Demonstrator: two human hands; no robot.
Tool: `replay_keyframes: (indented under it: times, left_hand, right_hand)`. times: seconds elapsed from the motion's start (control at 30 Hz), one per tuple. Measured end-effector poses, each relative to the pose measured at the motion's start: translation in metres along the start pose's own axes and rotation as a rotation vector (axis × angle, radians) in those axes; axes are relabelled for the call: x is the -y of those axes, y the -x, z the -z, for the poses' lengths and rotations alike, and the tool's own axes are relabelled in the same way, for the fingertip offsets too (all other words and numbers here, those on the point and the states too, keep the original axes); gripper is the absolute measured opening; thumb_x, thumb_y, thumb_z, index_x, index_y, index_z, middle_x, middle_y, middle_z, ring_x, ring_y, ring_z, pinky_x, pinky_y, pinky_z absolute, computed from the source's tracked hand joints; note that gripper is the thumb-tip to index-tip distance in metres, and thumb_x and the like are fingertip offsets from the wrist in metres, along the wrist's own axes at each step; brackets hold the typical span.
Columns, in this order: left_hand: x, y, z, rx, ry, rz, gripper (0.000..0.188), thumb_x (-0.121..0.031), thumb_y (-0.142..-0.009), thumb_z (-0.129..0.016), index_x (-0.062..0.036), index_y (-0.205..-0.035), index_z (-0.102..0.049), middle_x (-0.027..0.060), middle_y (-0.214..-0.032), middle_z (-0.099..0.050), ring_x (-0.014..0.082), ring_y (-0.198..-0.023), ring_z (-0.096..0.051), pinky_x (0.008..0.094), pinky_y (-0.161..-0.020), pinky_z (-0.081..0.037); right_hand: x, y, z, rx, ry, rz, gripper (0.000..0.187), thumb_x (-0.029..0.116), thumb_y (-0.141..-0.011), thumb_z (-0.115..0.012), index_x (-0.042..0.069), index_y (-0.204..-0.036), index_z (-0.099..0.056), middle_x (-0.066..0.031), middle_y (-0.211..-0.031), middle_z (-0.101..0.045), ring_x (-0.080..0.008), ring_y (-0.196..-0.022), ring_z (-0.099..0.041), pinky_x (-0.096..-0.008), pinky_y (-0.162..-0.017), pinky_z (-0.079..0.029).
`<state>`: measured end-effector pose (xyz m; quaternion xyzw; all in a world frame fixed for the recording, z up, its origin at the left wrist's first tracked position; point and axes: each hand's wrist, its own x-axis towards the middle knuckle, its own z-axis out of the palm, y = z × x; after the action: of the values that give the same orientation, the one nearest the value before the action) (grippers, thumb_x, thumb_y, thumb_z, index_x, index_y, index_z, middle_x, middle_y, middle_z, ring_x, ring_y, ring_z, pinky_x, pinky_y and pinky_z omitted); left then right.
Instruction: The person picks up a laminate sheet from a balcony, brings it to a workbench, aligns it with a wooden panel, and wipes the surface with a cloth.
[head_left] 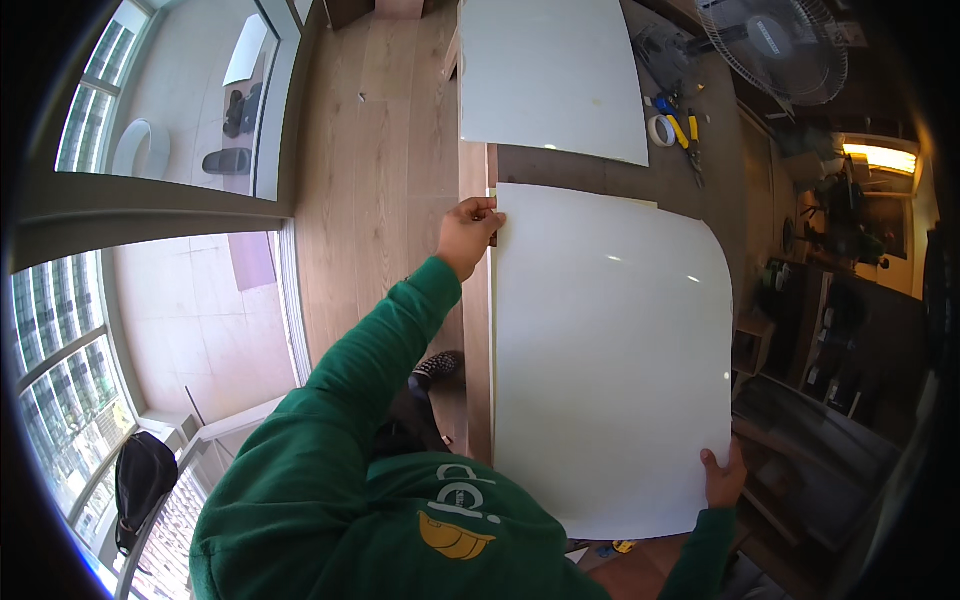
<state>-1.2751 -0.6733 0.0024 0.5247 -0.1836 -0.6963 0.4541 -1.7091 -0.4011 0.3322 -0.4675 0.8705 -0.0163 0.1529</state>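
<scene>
A large glossy white sheet lies before me over a wooden-edged table, and its far right corner looks rounded. My left hand is closed at the sheet's far left corner, its thumb and fingers pinching the edge. Along that left side a thin pale yellowish layer shows under the sheet. At the near right edge my right hand grips the same sheet, with the thumb by the top face and the other fingers partly hidden behind the edge.
Beyond it lies a second white panel on the table. To its right are a tape roll, yellow-handled pliers and a standing fan. A glass balcony door is at left. A black bag hangs on a rail.
</scene>
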Motion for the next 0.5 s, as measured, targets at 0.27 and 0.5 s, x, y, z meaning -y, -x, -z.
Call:
replay_keyframes:
  times: [0.27,0.5]
  left_hand:
    - [-0.039,0.002,0.008,0.330,0.027,0.143,0.035,-0.017,-0.095,-0.073,-0.0033,-0.124,-0.059,0.0036,-0.100,-0.065,0.0165,-0.093,-0.065,0.0333,-0.076,-0.055]
    - [-0.029,0.005,0.011,0.181,-0.407,-0.126,0.031,-0.013,-0.091,-0.073,-0.0025,-0.117,-0.061,0.0044,-0.091,-0.065,0.0178,-0.080,-0.066,0.0365,-0.068,-0.055]
  right_hand:
    - [-0.035,0.008,0.003,-0.068,-0.123,0.034,0.061,0.009,-0.086,-0.081,-0.009,-0.138,-0.055,-0.0202,-0.118,-0.070,-0.0252,-0.106,-0.066,-0.0355,-0.097,-0.051]
    - [-0.010,0.014,0.013,-0.067,-0.118,0.035,0.063,0.015,-0.087,-0.082,-0.010,-0.138,-0.055,-0.0184,-0.122,-0.069,-0.0235,-0.109,-0.064,-0.0353,-0.098,-0.050]
